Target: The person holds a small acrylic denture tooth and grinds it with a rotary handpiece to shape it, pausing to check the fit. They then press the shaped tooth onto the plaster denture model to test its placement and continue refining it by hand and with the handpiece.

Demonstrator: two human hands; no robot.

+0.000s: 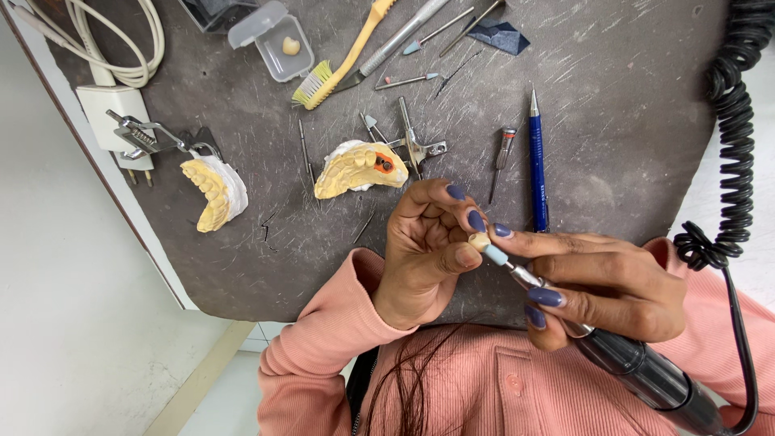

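My left hand [428, 250] pinches a small cream tooth crown [479, 241] between thumb and fingertips. My right hand [605, 287] grips a dark rotary handpiece [646, 371] like a pen. Its light-blue polishing tip [496, 255] touches the crown. Both hands hover over the near edge of a grey, scratched work mat [613, 121], close to my pink-sleeved chest. Just beyond my left hand, a yellow dental cast [355, 168] with an orange spot lies on the mat.
A second yellow cast on a metal articulator [211, 192] lies at the left. A blue pencil [538, 161], small screwdriver [502, 157], yellow toothbrush [343, 60], clear box [278, 40] and several burs lie farther back. A black coiled cable [736, 121] runs down the right; a white plug [113, 105] is at the far left.
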